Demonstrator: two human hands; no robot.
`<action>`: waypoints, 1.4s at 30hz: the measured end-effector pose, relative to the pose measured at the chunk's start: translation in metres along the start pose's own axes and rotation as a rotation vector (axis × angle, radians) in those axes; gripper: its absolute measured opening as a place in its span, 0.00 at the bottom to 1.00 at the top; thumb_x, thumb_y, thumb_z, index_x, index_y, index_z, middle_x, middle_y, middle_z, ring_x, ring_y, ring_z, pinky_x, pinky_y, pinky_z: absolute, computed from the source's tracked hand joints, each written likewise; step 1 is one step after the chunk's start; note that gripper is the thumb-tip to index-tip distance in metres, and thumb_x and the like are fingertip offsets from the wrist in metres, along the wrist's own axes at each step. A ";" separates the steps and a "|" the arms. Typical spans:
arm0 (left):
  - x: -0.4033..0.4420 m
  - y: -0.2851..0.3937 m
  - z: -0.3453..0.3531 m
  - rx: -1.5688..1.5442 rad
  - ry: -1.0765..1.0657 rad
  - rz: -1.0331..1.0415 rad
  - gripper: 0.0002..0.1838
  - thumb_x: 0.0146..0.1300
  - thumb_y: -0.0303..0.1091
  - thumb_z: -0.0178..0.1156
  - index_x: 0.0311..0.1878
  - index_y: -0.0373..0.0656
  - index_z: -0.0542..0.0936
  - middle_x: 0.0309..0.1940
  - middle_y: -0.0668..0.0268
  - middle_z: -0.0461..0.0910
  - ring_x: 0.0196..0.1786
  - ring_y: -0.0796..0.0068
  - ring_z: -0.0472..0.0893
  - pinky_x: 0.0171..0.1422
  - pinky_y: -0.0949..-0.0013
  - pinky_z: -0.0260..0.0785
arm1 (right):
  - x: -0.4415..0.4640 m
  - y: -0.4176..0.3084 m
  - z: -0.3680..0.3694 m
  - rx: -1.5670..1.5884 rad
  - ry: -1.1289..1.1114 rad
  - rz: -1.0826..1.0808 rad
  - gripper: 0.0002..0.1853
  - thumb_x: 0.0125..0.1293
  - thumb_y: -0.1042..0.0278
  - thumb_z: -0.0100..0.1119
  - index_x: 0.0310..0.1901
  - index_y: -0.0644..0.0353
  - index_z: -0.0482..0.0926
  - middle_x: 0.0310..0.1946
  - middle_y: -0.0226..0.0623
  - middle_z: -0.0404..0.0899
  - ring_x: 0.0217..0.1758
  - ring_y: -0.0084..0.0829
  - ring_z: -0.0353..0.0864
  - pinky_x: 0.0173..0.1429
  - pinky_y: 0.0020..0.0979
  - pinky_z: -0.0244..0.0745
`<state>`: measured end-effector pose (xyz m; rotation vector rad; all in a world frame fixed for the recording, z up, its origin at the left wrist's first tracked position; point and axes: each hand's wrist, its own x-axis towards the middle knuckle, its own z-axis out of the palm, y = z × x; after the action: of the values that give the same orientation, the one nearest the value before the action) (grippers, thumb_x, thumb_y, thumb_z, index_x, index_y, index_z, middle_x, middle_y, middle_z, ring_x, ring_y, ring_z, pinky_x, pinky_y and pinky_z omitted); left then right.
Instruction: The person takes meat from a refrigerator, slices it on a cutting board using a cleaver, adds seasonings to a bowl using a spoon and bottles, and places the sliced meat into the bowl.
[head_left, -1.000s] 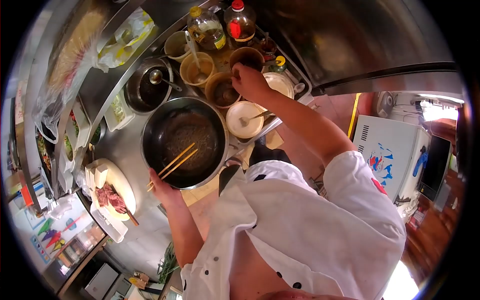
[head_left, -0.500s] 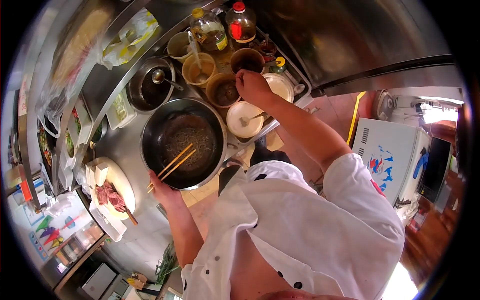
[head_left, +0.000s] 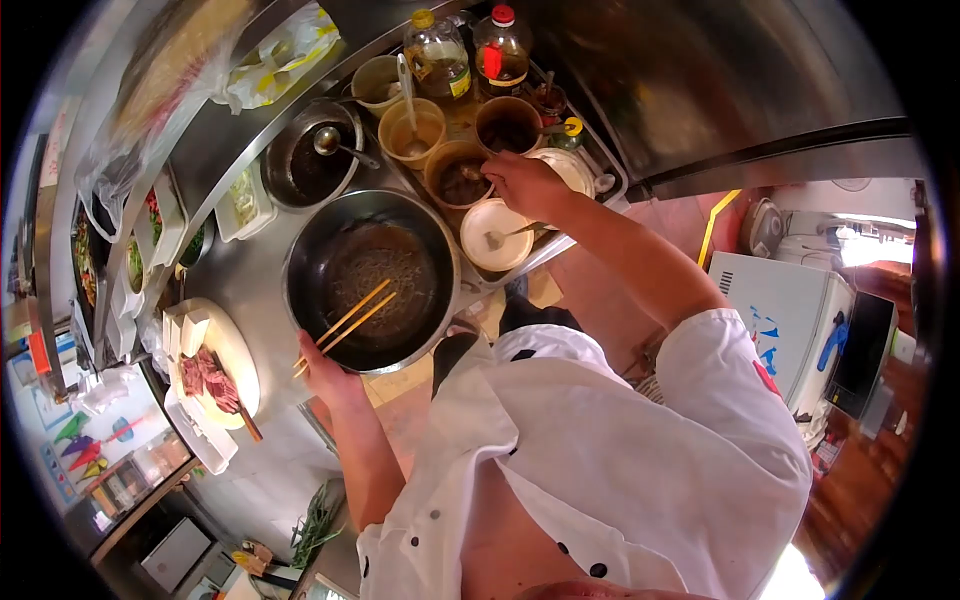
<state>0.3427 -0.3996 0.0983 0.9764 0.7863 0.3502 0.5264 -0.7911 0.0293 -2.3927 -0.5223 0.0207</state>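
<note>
My left hand (head_left: 325,372) is closed at the near rim of a large metal bowl (head_left: 448,262), with a pair of wooden chopsticks (head_left: 352,322) held in it. The chopstick tips reach over a brown, bubbly liquid (head_left: 380,270) in the bowl. Above a tan tub (head_left: 437,190) of dark brown contents, my right hand (head_left: 525,187) is closed on a spoon (head_left: 473,173) whose bowl end is inside the tub. Just below that hand stands a tub of white powder (head_left: 497,235) with its own spoon.
More seasoning tubs (head_left: 412,130) and two large bottles (head_left: 437,58) crowd the tray at the back. A smaller metal bowl (head_left: 290,165) with a ladle (head_left: 328,140) sits left of them. Raw sliced meat (head_left: 208,378) lies on a round board (head_left: 235,350) at left.
My right hand has drawn back slightly over the brown tub, and the spoon's end now shows inside it. My left hand still holds the chopsticks at the bowl. The view has shifted slightly.
</note>
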 end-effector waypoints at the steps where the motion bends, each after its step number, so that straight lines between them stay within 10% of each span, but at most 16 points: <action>1: 0.000 0.000 -0.001 -0.001 0.001 0.000 0.22 0.80 0.44 0.56 0.64 0.36 0.77 0.58 0.58 0.83 0.58 0.62 0.84 0.63 0.61 0.79 | -0.001 0.001 0.006 -0.046 0.046 -0.077 0.09 0.75 0.66 0.56 0.52 0.56 0.82 0.46 0.42 0.81 0.46 0.51 0.83 0.50 0.45 0.80; 15: 0.002 0.001 -0.004 0.007 0.062 0.016 0.20 0.80 0.43 0.57 0.61 0.36 0.78 0.56 0.59 0.84 0.56 0.64 0.85 0.61 0.62 0.80 | -0.004 -0.008 0.030 0.192 0.310 0.301 0.11 0.73 0.65 0.58 0.47 0.63 0.83 0.47 0.51 0.85 0.47 0.51 0.85 0.53 0.45 0.81; 21: 0.004 0.003 -0.005 0.018 0.039 0.009 0.18 0.80 0.43 0.57 0.59 0.39 0.78 0.55 0.59 0.84 0.55 0.64 0.85 0.60 0.62 0.81 | -0.016 -0.001 0.033 -0.441 0.193 -0.229 0.12 0.75 0.67 0.55 0.50 0.65 0.84 0.54 0.43 0.82 0.54 0.42 0.82 0.56 0.39 0.81; 27: 0.004 0.004 -0.005 0.016 0.061 -0.003 0.17 0.79 0.43 0.58 0.59 0.39 0.78 0.55 0.60 0.85 0.55 0.64 0.85 0.60 0.62 0.81 | -0.008 -0.014 0.040 -0.137 0.164 0.116 0.12 0.75 0.67 0.55 0.48 0.64 0.84 0.52 0.43 0.83 0.52 0.40 0.82 0.54 0.36 0.82; 32: 0.005 0.002 -0.006 -0.024 0.059 -0.013 0.17 0.79 0.43 0.58 0.58 0.39 0.79 0.55 0.60 0.84 0.54 0.65 0.85 0.58 0.63 0.82 | -0.002 0.003 0.049 0.251 0.321 0.404 0.13 0.74 0.63 0.60 0.48 0.65 0.83 0.29 0.43 0.86 0.33 0.43 0.86 0.42 0.40 0.82; 42: 0.008 -0.003 -0.006 -0.028 0.025 0.015 0.16 0.79 0.43 0.59 0.55 0.38 0.79 0.50 0.61 0.86 0.49 0.66 0.86 0.54 0.65 0.82 | -0.017 -0.024 0.015 0.434 0.438 0.459 0.12 0.76 0.63 0.59 0.51 0.63 0.84 0.27 0.41 0.86 0.28 0.36 0.86 0.34 0.38 0.79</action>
<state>0.3430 -0.3926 0.0907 0.9541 0.7951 0.3861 0.4993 -0.7718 0.0312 -1.9565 0.2223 -0.1665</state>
